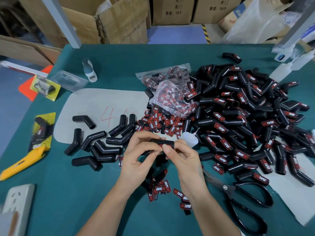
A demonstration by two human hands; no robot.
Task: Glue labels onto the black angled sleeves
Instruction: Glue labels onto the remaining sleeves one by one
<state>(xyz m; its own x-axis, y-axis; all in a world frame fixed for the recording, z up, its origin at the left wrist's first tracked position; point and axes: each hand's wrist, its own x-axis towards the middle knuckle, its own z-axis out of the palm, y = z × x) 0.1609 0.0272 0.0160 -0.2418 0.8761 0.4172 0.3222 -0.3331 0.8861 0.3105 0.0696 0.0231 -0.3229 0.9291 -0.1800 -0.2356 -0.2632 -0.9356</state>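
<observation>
At the far left of the green tabletop [71, 193] lie a yellow utility knife [20, 163] and a white power strip [18, 201]. Right of them, a cluster of unlabelled sleeves [100, 143] rests partly on a grey sheet [95, 106], their bent bodies pointing in mixed directions. At centre the left hand [138, 160] curls its fingers [150, 135] over one black angled sleeve [163, 143], which is lifted above the tabletop with its visible arm running roughly left to right. The right hand [184, 160] pinches the same sleeve, its thumb pressed against a red-edged label [161, 147] on the near side. Loose labels [162, 186] lie scattered below the hands, and more spill from a clear bag [172, 99] behind them. A white glue bottle [189, 138] lies just beside the right hand. Further right, black scissors [242, 198] rest in front of a large heap of labelled sleeves [247, 116].
</observation>
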